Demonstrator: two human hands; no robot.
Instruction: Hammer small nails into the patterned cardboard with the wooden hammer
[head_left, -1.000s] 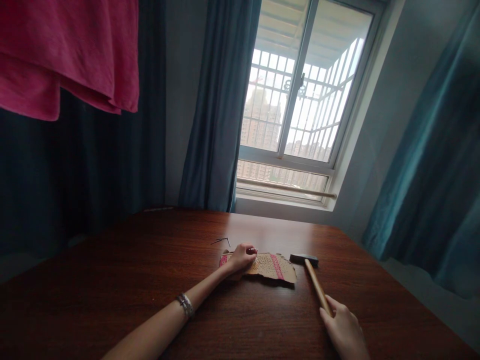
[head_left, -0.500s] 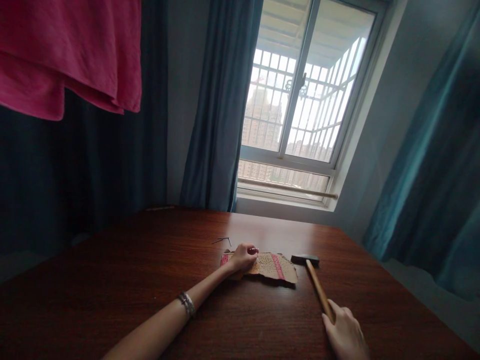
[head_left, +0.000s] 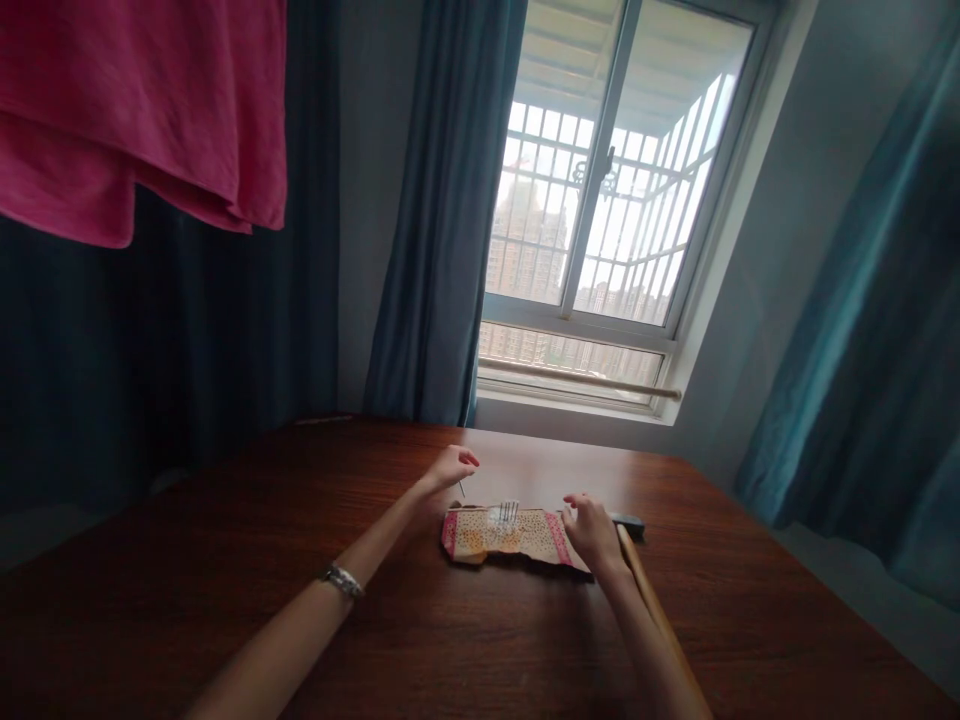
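Observation:
My left hand is over the loose nails on the table, its fingers drawn together; whether they grip a nail is hidden. One dark nail shows just below it. A piece of printed cardboard with red bands lies in front of me, with several nails standing upright in a row near its far edge. My right hand is over the cardboard's right end, empty, thumb and fingers apart and half curled. Beside that forearm a hammer rests on the table, its wooden handle partly covered by my arm.
The brown wooden table reaches back to a blue curtain and a barred window. A pink cloth hangs at upper left. Another curtain hangs on the right.
My left hand has left the cardboard for the nails behind it, uncovering the standing nails. My right hand has let go of the hammer handle and moved forward and left to the cardboard.

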